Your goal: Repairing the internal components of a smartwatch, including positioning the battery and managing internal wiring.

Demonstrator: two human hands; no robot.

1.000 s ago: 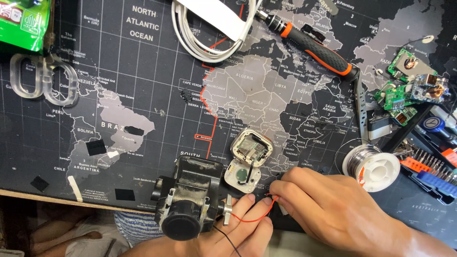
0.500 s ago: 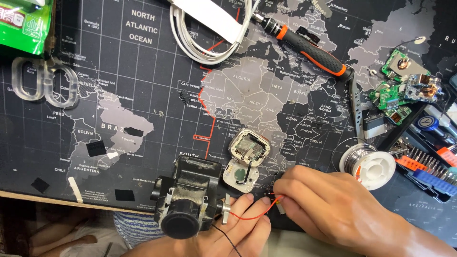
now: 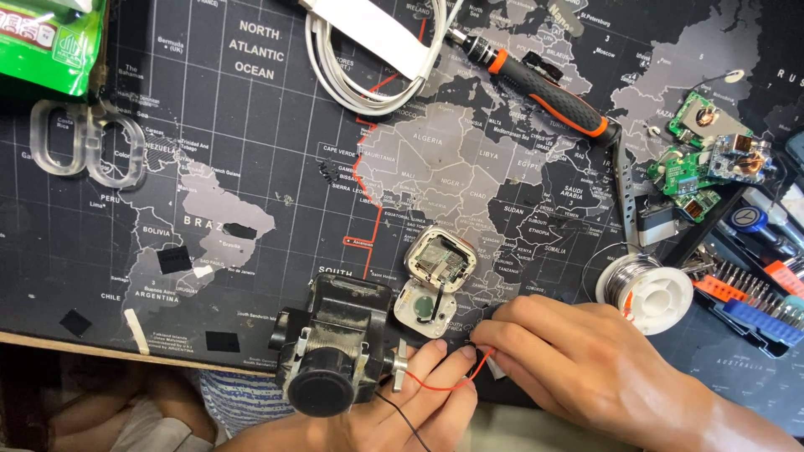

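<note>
Fingers of the right hand (image 3: pixel 586 368) are pinching a thin red wire (image 3: pixel 448 383), with the left hand (image 3: pixel 419 402) at nine o'clock of it pressing fingertips against the same wire. At ten o'clock of both, touching the left hand, is sitting a black boxy metal clamp (image 3: pixel 331 351); a small opened white plastic case (image 3: pixel 431 280) is lying at twelve o'clock, and a silver solder spool (image 3: pixel 645 289) at two o'clock.

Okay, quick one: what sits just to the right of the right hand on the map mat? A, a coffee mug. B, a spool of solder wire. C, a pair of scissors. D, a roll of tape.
B: a white spool of solder wire lies on the mat just beyond the right hand, whose fingers pinch a thin red wire.
</note>
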